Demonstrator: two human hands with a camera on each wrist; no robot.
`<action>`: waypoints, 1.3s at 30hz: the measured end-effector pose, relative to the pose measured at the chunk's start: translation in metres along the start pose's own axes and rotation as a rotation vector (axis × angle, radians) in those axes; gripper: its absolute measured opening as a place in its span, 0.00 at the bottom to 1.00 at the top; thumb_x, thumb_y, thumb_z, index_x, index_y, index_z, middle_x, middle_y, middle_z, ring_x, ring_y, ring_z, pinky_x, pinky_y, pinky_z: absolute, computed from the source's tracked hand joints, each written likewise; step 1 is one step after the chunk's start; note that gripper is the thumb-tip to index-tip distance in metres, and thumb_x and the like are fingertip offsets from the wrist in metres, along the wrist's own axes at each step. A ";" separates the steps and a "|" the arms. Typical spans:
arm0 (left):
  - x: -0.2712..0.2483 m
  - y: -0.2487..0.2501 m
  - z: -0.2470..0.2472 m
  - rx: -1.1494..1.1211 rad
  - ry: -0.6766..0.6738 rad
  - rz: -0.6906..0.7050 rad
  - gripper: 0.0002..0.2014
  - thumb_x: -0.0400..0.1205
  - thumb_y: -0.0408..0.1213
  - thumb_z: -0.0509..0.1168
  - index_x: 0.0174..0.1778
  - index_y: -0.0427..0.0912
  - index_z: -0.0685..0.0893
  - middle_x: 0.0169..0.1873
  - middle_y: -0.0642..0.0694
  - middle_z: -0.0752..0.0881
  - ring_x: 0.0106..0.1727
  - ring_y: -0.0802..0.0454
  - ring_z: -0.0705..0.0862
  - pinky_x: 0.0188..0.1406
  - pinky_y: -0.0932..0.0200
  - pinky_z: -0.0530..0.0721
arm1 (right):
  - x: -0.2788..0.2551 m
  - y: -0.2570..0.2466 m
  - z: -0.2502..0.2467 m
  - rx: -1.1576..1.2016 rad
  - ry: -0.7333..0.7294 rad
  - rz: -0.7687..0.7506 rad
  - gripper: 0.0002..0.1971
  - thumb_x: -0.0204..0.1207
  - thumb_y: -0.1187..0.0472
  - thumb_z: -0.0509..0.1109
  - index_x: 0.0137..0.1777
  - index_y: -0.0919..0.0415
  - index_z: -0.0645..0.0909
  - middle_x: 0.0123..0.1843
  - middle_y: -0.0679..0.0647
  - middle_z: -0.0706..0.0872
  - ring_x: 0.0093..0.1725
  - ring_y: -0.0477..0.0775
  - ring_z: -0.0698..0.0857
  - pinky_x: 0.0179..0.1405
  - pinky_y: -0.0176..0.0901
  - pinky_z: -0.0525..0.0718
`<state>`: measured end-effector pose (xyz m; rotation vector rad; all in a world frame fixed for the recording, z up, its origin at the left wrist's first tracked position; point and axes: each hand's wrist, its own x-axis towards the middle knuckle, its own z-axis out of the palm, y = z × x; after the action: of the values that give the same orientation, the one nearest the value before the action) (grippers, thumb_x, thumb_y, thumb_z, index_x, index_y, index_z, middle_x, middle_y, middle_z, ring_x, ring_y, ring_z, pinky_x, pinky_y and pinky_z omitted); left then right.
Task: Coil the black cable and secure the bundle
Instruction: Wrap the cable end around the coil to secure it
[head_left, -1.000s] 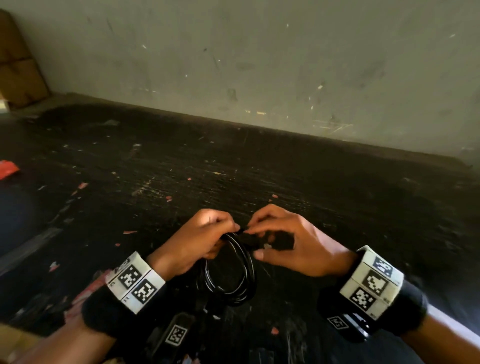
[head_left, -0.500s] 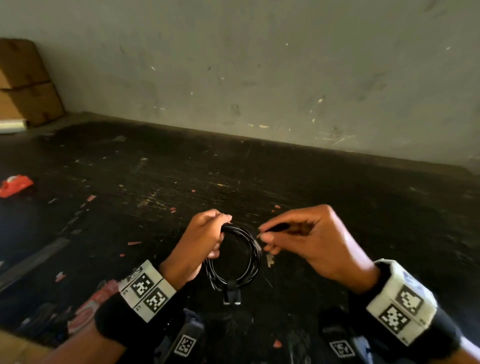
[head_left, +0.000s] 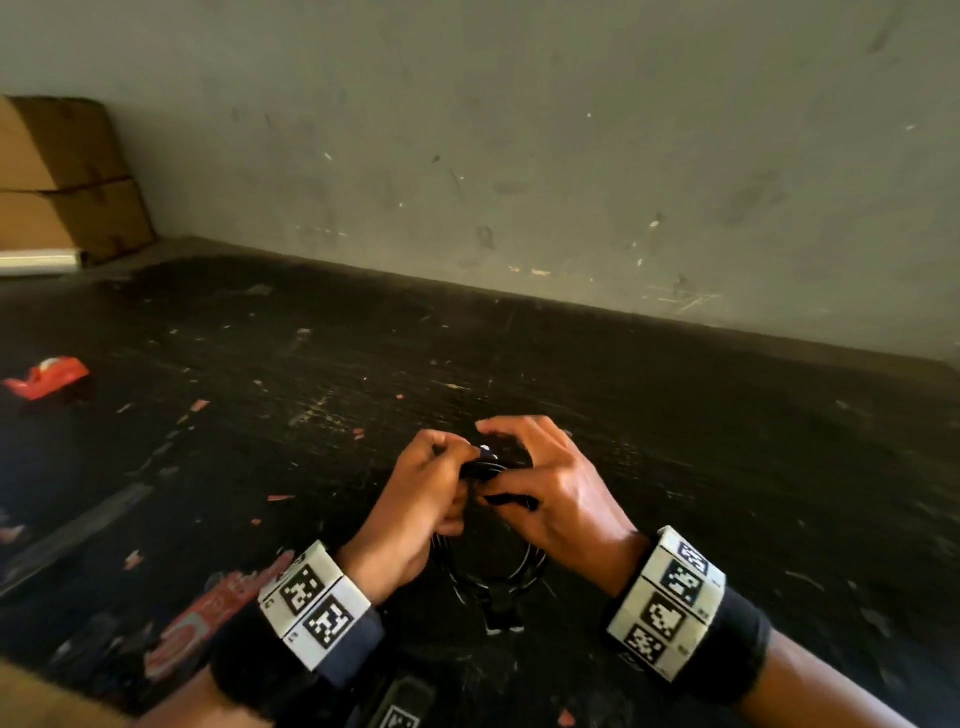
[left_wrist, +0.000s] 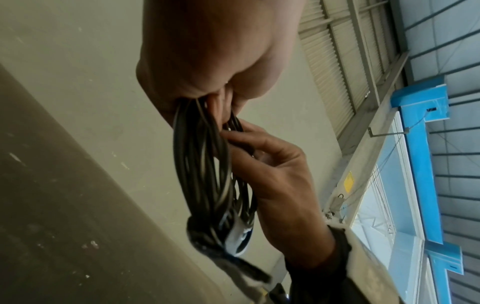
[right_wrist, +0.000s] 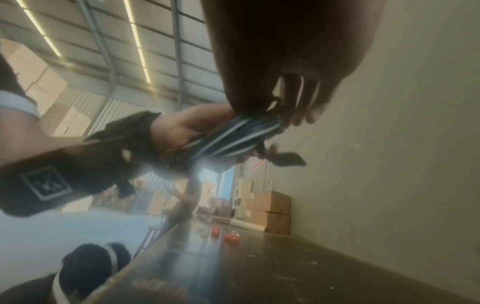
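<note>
The black cable is wound into a small coil that hangs upright between my wrists, above the dark table. My left hand grips the top of the coil in curled fingers. Pressed against it, my right hand pinches a black strap that crosses the top strands. In the left wrist view the cable runs out of my fist, with a second strap round its lower end. The right wrist view shows the bundled strands and a loose strap tail.
Cardboard boxes and a roll of film stand at the back left against the grey wall. A red tape dispenser lies at the left, and a red packet sits by my left wrist.
My right hand, which had drawn away to the right with the strap end, has come back against the left hand at the top of the coil. Both hands sit slightly lower.
</note>
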<state>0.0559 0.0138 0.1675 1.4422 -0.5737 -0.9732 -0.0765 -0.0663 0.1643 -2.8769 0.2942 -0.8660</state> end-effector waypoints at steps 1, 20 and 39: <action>0.001 -0.001 0.000 -0.013 0.005 -0.004 0.03 0.82 0.37 0.61 0.50 0.43 0.77 0.17 0.51 0.68 0.15 0.59 0.66 0.14 0.66 0.60 | 0.001 0.000 0.000 -0.011 -0.002 -0.018 0.07 0.67 0.64 0.77 0.45 0.54 0.89 0.66 0.58 0.81 0.66 0.56 0.78 0.58 0.51 0.83; 0.007 -0.014 -0.001 -0.336 -0.229 -0.107 0.01 0.82 0.32 0.62 0.46 0.39 0.78 0.21 0.50 0.69 0.20 0.59 0.67 0.19 0.65 0.70 | -0.012 0.022 -0.005 -0.007 -0.071 -0.081 0.07 0.76 0.61 0.72 0.52 0.55 0.87 0.64 0.56 0.81 0.59 0.50 0.83 0.51 0.46 0.87; 0.008 -0.025 0.014 0.035 -0.209 0.061 0.04 0.82 0.34 0.63 0.43 0.39 0.78 0.23 0.49 0.75 0.23 0.59 0.73 0.25 0.61 0.75 | -0.006 0.007 -0.027 -0.152 -0.204 -0.182 0.10 0.76 0.63 0.62 0.45 0.59 0.86 0.45 0.55 0.85 0.40 0.51 0.83 0.32 0.43 0.85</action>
<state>0.0435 0.0029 0.1431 1.3543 -0.7870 -1.0768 -0.0976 -0.0731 0.1822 -3.1409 0.0816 -0.5891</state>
